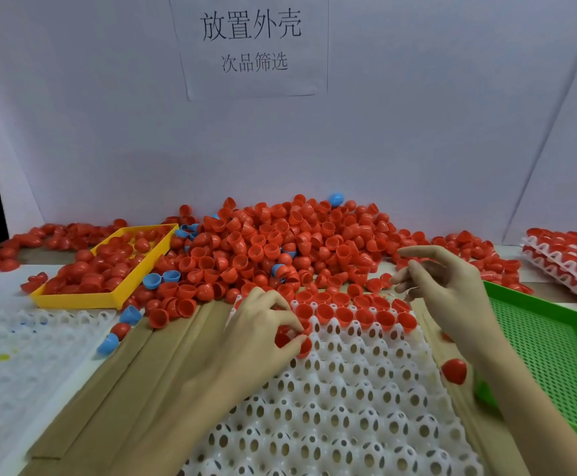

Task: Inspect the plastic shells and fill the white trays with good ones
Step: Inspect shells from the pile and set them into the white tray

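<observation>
A big heap of red plastic shells [280, 242] lies across the back of the table. In front of me a white perforated tray [349, 389] carries one row of red shells [366, 316] along its far edge. My left hand [263, 328] rests on the tray's far left corner, its fingers curled round red shells [302, 341]. My right hand [448, 286] hovers above the tray's far right corner, fingers loosely spread and holding nothing.
A yellow tray [108, 298] of red shells stands at the left, with a few blue shells [151, 280] near it. A green mesh tray [555, 355] sits at the right, filled white trays [568, 262] behind it. A lone red shell [454, 370] lies beside the green tray.
</observation>
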Demonstrator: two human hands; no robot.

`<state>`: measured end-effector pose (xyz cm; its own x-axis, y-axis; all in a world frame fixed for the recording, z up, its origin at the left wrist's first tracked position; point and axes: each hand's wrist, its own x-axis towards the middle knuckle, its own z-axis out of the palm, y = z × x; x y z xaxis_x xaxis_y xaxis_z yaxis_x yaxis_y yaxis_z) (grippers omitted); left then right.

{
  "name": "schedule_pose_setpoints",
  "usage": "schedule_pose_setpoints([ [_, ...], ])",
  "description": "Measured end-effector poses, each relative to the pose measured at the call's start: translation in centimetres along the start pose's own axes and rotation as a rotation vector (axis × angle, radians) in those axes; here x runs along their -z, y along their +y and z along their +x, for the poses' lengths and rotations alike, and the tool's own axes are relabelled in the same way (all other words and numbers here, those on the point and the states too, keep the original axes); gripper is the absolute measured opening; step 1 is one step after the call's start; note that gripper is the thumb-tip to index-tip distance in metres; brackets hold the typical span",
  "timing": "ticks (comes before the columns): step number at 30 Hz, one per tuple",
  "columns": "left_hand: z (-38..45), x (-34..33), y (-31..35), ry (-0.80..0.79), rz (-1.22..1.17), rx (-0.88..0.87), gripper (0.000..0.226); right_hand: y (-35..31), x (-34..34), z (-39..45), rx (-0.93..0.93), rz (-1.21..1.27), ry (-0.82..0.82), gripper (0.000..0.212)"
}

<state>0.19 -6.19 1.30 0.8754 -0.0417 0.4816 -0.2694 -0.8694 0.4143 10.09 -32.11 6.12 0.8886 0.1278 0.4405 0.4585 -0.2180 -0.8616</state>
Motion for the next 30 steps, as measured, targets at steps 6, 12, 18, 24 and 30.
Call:
schedule_pose_setpoints([
  [6, -0.3, 1.0, 0.4, -0.053, 0.126, -0.248, 0.019, 1.9, 0.6, 0.4, -0.052, -0.075, -0.004, 0.027],
  [12, -0.6, 1.4, 0.1, -0.167, 0.041, -0.269, 0.033, 3.3, -0.1, 0.9, 0.028, -0.323, -0.074, 0.027],
  [18, -0.4, 3.1, -0.6, -0.011, 0.148, -0.326, 0.033, 4.0, -1.0, 4.0, 0.009, -0.633, -0.211, 0.033],
  [24, 0.0, 3.6, -1.6, 0.051, 0.269, -0.355, 0.035, 3.6, -1.1, 8.2, -0.112, -0.767, -0.578, 0.006],
  [30, -0.2, 3.8, -1.6, 0.008, 0.250, -0.343, 0.036, 3.4, -1.5, 10.4, -0.371, -0.770, -0.828, 0.027],
])
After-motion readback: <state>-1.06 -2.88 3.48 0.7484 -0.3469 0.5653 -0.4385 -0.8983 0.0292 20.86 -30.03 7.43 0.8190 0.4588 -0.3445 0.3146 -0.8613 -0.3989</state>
